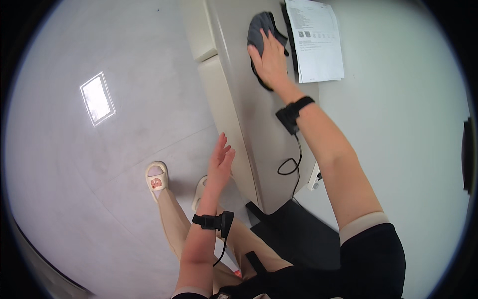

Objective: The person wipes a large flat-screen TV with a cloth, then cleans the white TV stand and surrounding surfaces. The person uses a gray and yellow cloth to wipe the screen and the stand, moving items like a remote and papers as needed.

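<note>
My right hand lies on a dark grey cloth item with black trim, perhaps a cap, its kind partly hidden by the hand. The fingers are stretched out over the fabric, with the thumb apart to the left. The cloth item rests on the long beige cabinet top. Lower and to the left, my left hand hangs in the air beside the cabinet's front edge. It holds nothing, and its fingers extend slightly apart.
Printed sheets lie right of the cloth item, near the white wall. A black cable trails from my right wrist strap. A white socket block and a black flat-sided object are lower. My slippers stand on the grey floor.
</note>
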A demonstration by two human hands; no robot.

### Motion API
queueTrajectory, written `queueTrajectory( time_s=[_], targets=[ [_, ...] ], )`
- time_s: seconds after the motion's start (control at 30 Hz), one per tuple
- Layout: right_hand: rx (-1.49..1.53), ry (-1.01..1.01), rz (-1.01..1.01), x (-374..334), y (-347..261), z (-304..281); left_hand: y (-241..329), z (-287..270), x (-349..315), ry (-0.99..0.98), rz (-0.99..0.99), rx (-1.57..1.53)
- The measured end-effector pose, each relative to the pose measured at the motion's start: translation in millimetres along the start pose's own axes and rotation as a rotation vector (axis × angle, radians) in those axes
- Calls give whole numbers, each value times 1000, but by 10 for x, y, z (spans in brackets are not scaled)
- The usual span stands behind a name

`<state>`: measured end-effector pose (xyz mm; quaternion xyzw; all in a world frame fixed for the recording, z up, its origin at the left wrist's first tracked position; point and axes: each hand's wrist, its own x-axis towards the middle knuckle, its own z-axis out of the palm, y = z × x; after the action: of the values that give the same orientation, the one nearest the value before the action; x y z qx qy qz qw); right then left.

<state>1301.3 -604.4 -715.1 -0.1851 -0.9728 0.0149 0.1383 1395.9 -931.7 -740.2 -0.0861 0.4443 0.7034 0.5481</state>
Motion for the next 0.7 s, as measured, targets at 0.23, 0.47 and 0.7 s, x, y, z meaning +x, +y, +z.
queueTrajectory(
  time_s=[0.23, 0.47, 0.7],
  targets=[
    [-108, -478, 26, -1071, -758, -867, 132, 21, 6, -13, 3, 121],
    [-58, 114, 47, 77, -185, 59, 43, 115, -12, 14, -102, 152],
    [-23, 170, 257, -444, -266, 22, -117, 67, -64, 113, 182, 411]
  ],
)
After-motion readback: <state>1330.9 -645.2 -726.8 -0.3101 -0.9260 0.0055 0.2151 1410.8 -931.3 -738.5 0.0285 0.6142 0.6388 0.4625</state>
